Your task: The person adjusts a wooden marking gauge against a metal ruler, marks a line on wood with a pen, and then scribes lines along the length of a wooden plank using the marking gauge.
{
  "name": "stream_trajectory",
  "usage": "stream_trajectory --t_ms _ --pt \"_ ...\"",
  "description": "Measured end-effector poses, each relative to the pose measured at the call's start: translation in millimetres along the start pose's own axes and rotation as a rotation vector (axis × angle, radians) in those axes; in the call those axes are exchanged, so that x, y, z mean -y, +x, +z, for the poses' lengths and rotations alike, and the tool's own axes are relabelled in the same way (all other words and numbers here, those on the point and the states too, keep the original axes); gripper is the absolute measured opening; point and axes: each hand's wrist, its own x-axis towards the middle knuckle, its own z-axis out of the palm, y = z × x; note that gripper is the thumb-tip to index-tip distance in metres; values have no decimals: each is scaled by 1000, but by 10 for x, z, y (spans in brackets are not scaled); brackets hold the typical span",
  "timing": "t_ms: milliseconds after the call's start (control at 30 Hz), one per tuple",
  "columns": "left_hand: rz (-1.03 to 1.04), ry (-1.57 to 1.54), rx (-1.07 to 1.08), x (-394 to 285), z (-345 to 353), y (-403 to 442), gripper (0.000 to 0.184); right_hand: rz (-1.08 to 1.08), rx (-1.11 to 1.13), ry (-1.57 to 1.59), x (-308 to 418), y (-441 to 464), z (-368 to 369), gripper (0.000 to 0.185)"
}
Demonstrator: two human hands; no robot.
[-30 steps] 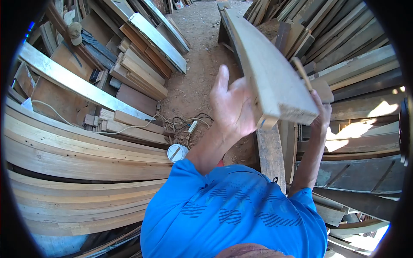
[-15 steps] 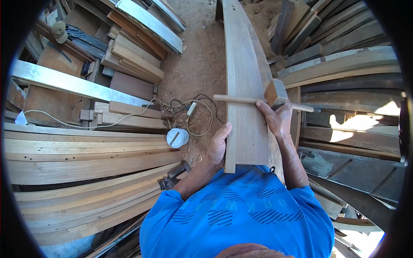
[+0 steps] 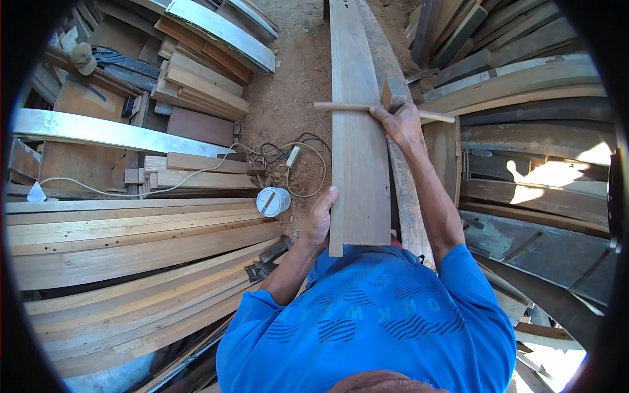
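Note:
A long planed wooden board (image 3: 363,170) points away from my body, its near end close to the blue shirt. My left hand (image 3: 318,219) grips its left edge near that end, thumb up along the side and fingers hidden beneath. Farther along, my right hand (image 3: 402,124) is closed on a wooden marking gauge (image 3: 394,93). The gauge's block sits by the board's right edge, and its thin beam crosses over the board and sticks out on both sides. Whether its tip touches the wood I cannot tell.
A worn timber beam (image 3: 407,190) runs beside the board on the right. Stacked planks (image 3: 144,229) fill the left, and more timber (image 3: 531,124) leans at the right. A white bucket (image 3: 273,202) and a power strip (image 3: 293,156) with cables lie on the dirt floor.
My right hand has slid the marking gauge farther away along the board. The board has shifted slightly left, showing more of the worn beam. My left hand keeps its hold near the end.

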Motion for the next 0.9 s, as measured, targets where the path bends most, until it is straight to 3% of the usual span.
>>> stream_trajectory --t_ms 100,233,333,400,567,700,800,900 --pt "44 102 -92 -13 -24 -23 55 56 58 2 -60 -188 60 72" --pt "14 200 -105 -27 -338 7 55 -122 -153 125 -75 -440 392 57" --pt "3 231 -75 37 -639 -4 57 -110 -130 300 -61 -111 713 56" --pt "-23 219 -71 110 -946 16 60 -70 -127 231 9 232 899 56" --pt "-68 288 -67 -300 -795 -53 65 -22 -95 163 164 600 1202 55" --pt "-70 336 -36 -467 -851 -75 68 36 -36 161 318 534 1244 63" --pt "-191 229 -86 -608 -945 -105 71 21 6 185 166 576 1508 72" --pt "-220 470 -141 -634 -1370 -120 73 27 -50 189 117 379 1765 83"
